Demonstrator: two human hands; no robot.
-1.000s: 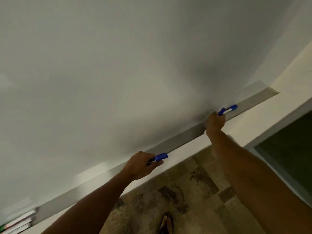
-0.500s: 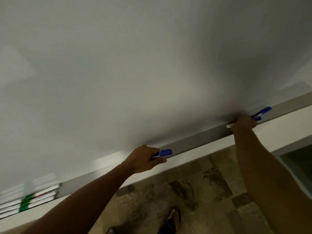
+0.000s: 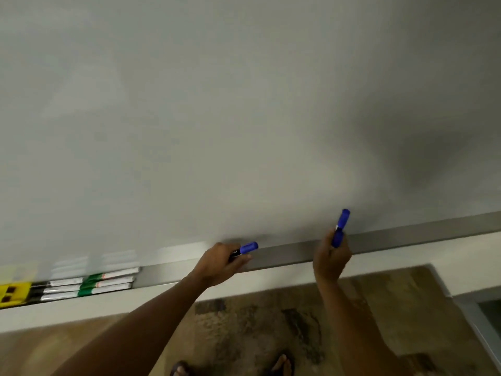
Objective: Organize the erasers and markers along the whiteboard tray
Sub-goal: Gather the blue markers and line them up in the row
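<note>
A grey whiteboard tray (image 3: 406,238) runs along the bottom of the whiteboard (image 3: 244,118). My left hand (image 3: 219,263) grips a blue-capped marker (image 3: 248,248) just above the tray's middle, cap pointing right. My right hand (image 3: 331,257) holds blue-capped markers (image 3: 342,221) upright above the tray; two blue caps show. At the tray's left end lie several green-banded white markers (image 3: 92,284) in a row, with a yellow eraser (image 3: 13,293) beside them at the frame's edge.
Below the tray is a pale wall strip (image 3: 271,280), then a patterned brown floor (image 3: 271,327). My sandalled feet (image 3: 282,365) show at the bottom. A grey frame edge (image 3: 477,318) stands at the lower right.
My right hand has lifted blue markers off the tray's right part and swung them upright, moving left. The view has shifted left, bringing the green markers and yellow eraser into sight.
</note>
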